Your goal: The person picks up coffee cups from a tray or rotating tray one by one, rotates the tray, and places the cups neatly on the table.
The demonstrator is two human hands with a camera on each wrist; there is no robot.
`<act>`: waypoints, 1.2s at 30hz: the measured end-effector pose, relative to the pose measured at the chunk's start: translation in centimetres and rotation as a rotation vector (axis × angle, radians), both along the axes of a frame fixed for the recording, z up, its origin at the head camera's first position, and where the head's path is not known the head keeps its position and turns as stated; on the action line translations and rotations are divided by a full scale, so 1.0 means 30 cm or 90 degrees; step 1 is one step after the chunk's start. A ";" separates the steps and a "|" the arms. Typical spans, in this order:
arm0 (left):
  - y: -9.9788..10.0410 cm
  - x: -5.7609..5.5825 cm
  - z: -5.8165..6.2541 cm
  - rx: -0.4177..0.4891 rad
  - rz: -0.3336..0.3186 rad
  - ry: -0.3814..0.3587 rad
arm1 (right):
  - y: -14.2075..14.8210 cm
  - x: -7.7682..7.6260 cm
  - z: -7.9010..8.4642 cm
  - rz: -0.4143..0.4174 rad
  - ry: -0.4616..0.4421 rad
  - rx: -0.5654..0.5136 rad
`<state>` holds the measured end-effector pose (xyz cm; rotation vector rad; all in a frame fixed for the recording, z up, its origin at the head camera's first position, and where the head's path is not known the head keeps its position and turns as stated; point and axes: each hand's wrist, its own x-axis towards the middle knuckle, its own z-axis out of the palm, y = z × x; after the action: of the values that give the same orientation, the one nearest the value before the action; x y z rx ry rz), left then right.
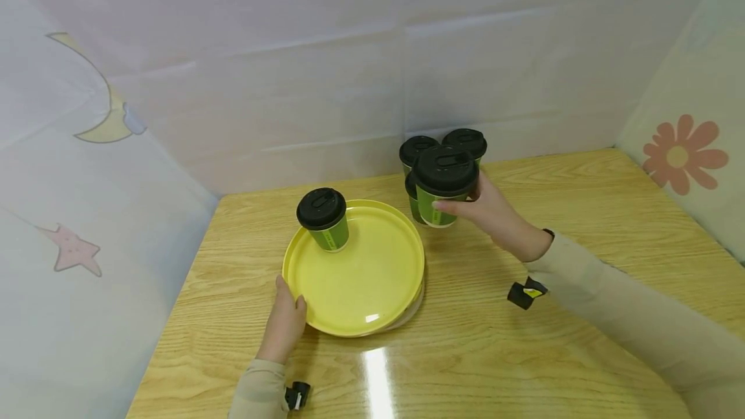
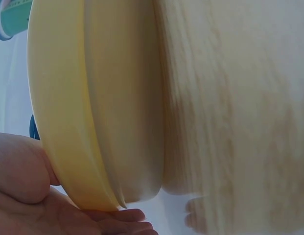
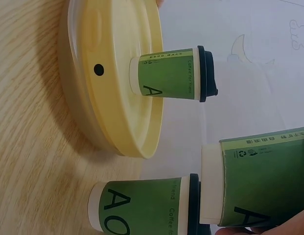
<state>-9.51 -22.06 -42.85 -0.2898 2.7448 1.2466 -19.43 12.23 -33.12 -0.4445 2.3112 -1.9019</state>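
Note:
A green paper coffee cup (image 1: 444,176) with a black lid is gripped round its side by my right hand (image 1: 495,215). It is raised, and in the right wrist view its base is beside the lid of a standing cup (image 3: 142,205). My left hand (image 1: 285,322) holds the near-left rim of a round yellow tray (image 1: 372,270), thumb at the rim and fingers below it. One lidded cup (image 1: 323,218) stands upright on the tray's far-left part. In the left wrist view, the tray's side (image 2: 63,98) rises above a paler base.
Two more lidded cups (image 1: 418,146) (image 1: 465,139) stand behind the held one, near the table's back edge. A pale cloth wall (image 1: 291,83) runs along the back and sides of the wooden table (image 1: 483,341). A black strap device hangs at each wrist.

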 end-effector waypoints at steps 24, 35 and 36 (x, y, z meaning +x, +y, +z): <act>0.001 -0.003 0.001 -0.006 0.003 0.001 | 0.079 0.001 0.011 -0.025 -0.013 0.016; 0.002 -0.002 0.005 -0.009 -0.001 -0.004 | 0.101 0.003 0.002 -0.034 -0.004 0.010; 0.002 -0.002 0.005 -0.008 0.000 -0.004 | 0.102 0.003 0.001 -0.034 -0.003 0.008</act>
<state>-9.58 -22.00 -42.70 -0.2935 2.7485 1.2254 -19.35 15.28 -33.11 -0.3805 2.3522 -1.9091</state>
